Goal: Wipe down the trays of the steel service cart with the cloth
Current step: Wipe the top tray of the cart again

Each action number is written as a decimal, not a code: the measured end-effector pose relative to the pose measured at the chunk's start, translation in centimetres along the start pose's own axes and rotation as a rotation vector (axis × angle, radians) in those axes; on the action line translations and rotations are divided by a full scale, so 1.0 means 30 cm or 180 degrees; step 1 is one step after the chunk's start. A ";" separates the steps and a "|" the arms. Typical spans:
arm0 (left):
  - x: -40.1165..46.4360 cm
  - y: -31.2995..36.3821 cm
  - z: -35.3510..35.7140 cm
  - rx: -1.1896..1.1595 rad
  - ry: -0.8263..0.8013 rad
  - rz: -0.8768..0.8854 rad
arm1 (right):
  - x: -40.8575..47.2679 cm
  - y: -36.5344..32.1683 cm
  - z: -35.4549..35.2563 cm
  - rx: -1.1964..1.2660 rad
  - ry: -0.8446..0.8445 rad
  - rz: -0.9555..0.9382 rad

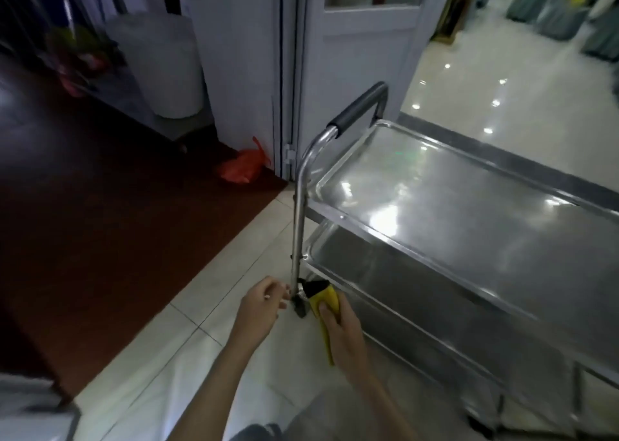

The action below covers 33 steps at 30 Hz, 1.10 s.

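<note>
The steel service cart fills the right side, with a shiny top tray (469, 206), a middle tray (385, 273) and a lower tray (418, 333) under it. A black-gripped handle (358, 107) arches over its left end. My right hand (345, 333) holds a folded yellow cloth (323, 301) low down by the corner of the lower tray, close to the cart's front left post (296, 239). My left hand (263, 301) hovers just left of that post, fingers loosely curled and apart, holding nothing.
A dark red mat (117, 223) covers the floor at left. An orange plastic bag (243, 167) lies at the foot of a white door frame (288, 72). A white bin (164, 68) stands behind. Glossy tiles stretch beyond the cart.
</note>
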<state>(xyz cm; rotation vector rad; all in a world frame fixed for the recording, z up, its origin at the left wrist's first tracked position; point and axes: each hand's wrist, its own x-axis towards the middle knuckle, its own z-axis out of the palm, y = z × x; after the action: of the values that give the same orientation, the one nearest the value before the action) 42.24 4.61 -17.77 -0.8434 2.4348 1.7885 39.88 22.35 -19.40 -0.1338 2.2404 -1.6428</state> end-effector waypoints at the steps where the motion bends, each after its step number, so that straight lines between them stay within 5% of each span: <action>1: -0.035 0.074 -0.002 -0.0007 -0.0052 -0.0027 | -0.029 -0.076 -0.044 0.0113 0.0099 0.0054; 6: -0.201 0.424 0.019 -0.0206 -0.0505 -0.0107 | -0.194 -0.380 -0.290 0.0336 0.0735 0.0117; 13: -0.317 0.755 0.271 -0.0282 -0.1311 0.0273 | -0.397 -0.524 -0.614 0.0592 0.1911 0.0219; 26: -0.806 1.086 0.989 0.0113 -0.2705 0.0930 | -0.943 -0.384 -1.257 0.0942 0.3777 0.0477; 33: -1.285 1.155 1.498 0.0322 -0.3172 0.1135 | -1.367 -0.205 -1.697 0.0903 0.4248 0.0433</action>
<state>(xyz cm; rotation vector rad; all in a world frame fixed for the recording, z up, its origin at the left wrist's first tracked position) 47.02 67.55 9.11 0.4577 1.9802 1.5555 59.99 78.02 9.03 1.5617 2.5744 -2.2614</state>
